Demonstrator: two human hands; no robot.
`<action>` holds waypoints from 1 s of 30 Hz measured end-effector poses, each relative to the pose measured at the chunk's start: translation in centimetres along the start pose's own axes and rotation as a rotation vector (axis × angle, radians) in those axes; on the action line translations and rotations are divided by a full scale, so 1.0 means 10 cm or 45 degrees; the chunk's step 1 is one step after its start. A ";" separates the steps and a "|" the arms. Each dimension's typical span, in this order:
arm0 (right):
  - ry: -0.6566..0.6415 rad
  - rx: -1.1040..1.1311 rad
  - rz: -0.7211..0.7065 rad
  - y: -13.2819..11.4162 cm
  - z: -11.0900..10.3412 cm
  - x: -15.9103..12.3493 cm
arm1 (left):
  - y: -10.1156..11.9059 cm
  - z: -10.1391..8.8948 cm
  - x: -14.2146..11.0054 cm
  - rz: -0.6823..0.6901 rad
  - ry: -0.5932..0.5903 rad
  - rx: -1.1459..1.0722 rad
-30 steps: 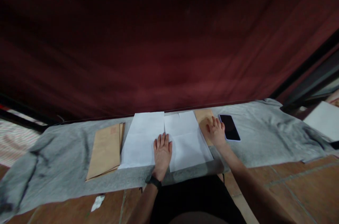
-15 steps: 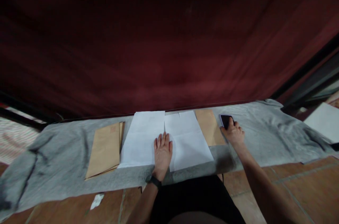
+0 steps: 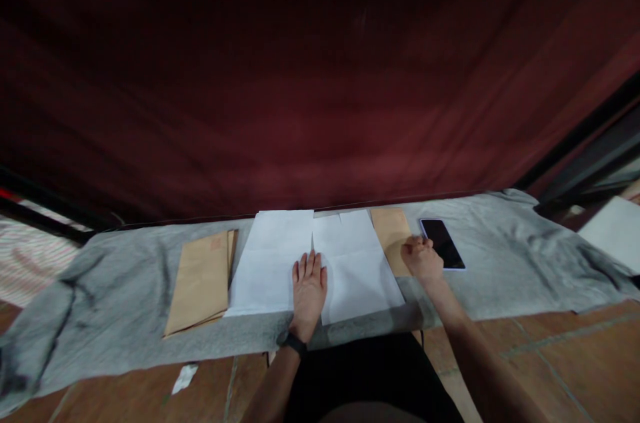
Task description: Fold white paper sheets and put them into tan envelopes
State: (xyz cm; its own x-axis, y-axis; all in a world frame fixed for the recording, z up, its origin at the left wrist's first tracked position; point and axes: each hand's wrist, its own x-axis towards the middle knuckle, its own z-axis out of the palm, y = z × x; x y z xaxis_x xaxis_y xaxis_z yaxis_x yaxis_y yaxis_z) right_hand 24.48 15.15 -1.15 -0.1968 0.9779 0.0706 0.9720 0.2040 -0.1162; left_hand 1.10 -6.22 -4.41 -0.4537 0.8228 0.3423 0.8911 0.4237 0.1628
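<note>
My left hand (image 3: 309, 286) lies flat with its fingers stretched out, where two white paper sheets meet; a dark watch is on its wrist. It touches the left sheet (image 3: 273, 263) and the right sheet (image 3: 355, 270), both marked by fold creases. My right hand (image 3: 423, 258) has curled fingers over the right edge of a brown envelope (image 3: 391, 233); whether anything is inside them is hidden. Just right of that hand lies a phone (image 3: 444, 243) with a dark screen and pale purple edge.
Several brown envelopes (image 3: 200, 283) are stacked left of the sheets. A grey cloth (image 3: 120, 290) covers the long, narrow surface. Behind it hangs a dark red curtain (image 3: 320, 110). A white scrap (image 3: 185, 378) lies on the tiled floor (image 3: 280, 376).
My right hand went from the brown envelope to the phone, then back to the envelope's edge, its fingers now curled. The phone sits slightly farther right. My left hand stayed put.
</note>
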 end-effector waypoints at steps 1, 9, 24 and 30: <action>0.000 0.005 0.018 -0.01 0.01 0.00 | 0.00 0.00 0.00 -0.002 0.001 -0.007; -0.109 0.104 0.059 0.18 -0.01 0.10 | -0.01 0.02 -0.01 0.002 0.032 -0.063; 0.216 0.169 -0.366 0.05 -0.02 -0.17 | 0.02 0.01 -0.02 0.117 -0.093 0.079; 0.232 0.447 -0.938 -0.53 0.38 -0.74 | 0.07 0.01 0.03 0.162 -0.152 0.114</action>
State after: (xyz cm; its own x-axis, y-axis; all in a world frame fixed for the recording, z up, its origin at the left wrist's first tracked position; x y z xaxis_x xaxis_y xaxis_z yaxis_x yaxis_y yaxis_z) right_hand 20.29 7.04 -4.78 -0.7134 0.5719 0.4050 0.5003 0.8203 -0.2770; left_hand 1.57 -5.66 -4.32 -0.3404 0.9088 0.2415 0.9392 0.3410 0.0403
